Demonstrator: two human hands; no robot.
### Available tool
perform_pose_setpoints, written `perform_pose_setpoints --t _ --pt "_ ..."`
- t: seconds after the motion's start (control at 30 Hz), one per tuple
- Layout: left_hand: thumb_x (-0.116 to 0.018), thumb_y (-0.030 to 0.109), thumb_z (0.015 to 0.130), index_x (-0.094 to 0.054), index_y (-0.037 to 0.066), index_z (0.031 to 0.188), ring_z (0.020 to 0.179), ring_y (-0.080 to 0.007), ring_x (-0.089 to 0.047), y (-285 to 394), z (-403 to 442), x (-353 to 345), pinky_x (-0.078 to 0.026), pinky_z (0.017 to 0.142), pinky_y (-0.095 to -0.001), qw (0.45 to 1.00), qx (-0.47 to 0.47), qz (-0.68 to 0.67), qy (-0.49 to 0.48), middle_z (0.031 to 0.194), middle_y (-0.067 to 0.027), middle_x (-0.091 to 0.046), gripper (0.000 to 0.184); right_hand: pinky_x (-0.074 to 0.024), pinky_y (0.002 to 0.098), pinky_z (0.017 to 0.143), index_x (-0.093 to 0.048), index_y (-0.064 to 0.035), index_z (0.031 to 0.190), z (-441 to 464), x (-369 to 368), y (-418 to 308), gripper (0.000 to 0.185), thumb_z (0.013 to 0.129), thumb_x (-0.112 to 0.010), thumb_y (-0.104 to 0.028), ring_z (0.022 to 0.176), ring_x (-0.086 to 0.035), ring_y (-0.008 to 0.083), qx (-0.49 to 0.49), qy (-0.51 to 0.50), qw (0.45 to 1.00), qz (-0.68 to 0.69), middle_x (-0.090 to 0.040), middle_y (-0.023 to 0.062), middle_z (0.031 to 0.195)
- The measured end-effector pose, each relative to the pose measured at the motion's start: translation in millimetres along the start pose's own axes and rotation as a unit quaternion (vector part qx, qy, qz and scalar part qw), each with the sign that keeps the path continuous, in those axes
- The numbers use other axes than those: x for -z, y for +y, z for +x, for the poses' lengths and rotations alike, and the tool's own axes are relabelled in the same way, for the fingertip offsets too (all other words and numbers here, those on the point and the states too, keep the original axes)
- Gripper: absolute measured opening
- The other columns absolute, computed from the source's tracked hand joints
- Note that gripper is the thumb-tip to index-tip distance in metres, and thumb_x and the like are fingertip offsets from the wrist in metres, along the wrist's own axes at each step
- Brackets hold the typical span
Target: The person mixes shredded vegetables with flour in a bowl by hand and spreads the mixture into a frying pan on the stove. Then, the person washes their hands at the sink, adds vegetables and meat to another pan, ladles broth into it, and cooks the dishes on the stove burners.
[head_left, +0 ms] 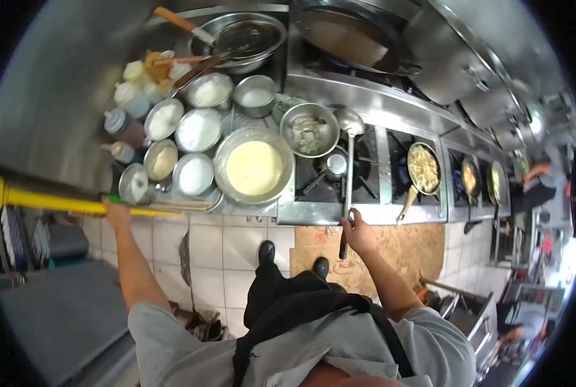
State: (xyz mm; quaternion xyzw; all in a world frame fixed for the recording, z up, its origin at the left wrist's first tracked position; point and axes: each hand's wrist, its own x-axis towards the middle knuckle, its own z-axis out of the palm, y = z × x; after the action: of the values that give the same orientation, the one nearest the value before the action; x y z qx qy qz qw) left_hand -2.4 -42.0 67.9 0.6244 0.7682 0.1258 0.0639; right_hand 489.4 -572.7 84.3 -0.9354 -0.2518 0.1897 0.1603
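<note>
My right hand is closed round the handle of a long metal ladle. The ladle's bowl points away from me, beside a steel bowl holding pale and greenish food. At the counter's left front edge, my left hand is closed near a small green piece and a yellow bar; what its fingers hold is unclear. Closest to that hand is a small metal container with white contents. A large bowl of pale yellow batter sits between my hands.
Bowls of white powder and squeeze bottles crowd the left counter. A pan of food sits on the right burner, with more pans beyond. A wide wok stands behind. Other people work at far right.
</note>
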Motion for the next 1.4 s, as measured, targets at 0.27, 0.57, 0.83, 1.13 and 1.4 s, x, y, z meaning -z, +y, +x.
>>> perform_pose_setpoints --t 0.27,0.57,0.83,1.13,1.4 --pt "-0.061 0.019 0.088 -0.034 0.003 0.139 0.105 -0.0434 -0.061 5 9 -16 -0.048 0.087 -0.0482 0.986 0.025 -0.153 0.061 0.117 -0.0275 -0.062 0.06 -0.0518 0.0425 0.069 -0.064 -0.0088 0.117 -32 22 1 0.036 0.091 -0.061 -0.034 0.078 -0.067 0.033 -0.009 0.061 0.998 0.029 -0.07 0.0156 0.084" --pt "-0.062 0.016 0.083 -0.052 -0.009 0.111 0.066 -0.031 -0.07 -27 52 -11 -0.053 0.059 -0.0412 0.988 -0.006 -0.144 -0.063 0.079 -0.0227 -0.067 0.039 -0.0524 0.0445 0.067 -0.068 -0.0098 0.107 -62 18 -6 0.028 0.091 -0.061 -0.031 0.076 -0.068 0.0339 -0.008 -0.065 0.998 0.025 -0.069 0.0178 0.081" --pt "-0.059 0.017 0.088 -0.057 0.0 0.109 0.047 -0.0102 -0.048 13 -49 190 -0.037 0.041 -0.026 0.96 -0.136 -0.164 -0.183 0.065 -0.0043 -0.054 0.028 -0.0521 0.0438 0.068 -0.067 -0.006 0.088 -114 -47 -47 0.027 0.084 -0.065 -0.033 0.079 -0.066 0.0367 0.118 -0.258 0.955 0.084 -0.067 0.0201 0.081" --pt "-0.059 0.008 0.087 -0.059 -0.001 0.103 0.049 -0.0105 -0.053 24 -200 261 -0.042 0.043 -0.026 0.94 -0.111 -0.013 -0.323 0.065 -0.0064 -0.059 0.019 -0.0545 0.0417 0.083 -0.05 0.0043 0.131 6 -179 185 0.086 0.063 -0.086 -0.035 0.099 -0.068 0.0337 -0.223 0.01 0.95 0.218 -0.064 0.0273 0.116" --pt "-0.065 0.013 0.082 -0.062 -0.003 0.109 0.052 -0.0172 -0.062 58 -255 158 -0.049 0.05 -0.0312 0.861 -0.199 0.116 -0.454 0.067 -0.0115 -0.066 0.031 -0.0522 0.0364 0.048 -0.065 -0.0007 0.104 77 -148 148 0.042 0.075 -0.075 -0.03 0.049 -0.063 0.0222 -0.251 -0.102 0.914 0.302 -0.066 0.0149 0.071"
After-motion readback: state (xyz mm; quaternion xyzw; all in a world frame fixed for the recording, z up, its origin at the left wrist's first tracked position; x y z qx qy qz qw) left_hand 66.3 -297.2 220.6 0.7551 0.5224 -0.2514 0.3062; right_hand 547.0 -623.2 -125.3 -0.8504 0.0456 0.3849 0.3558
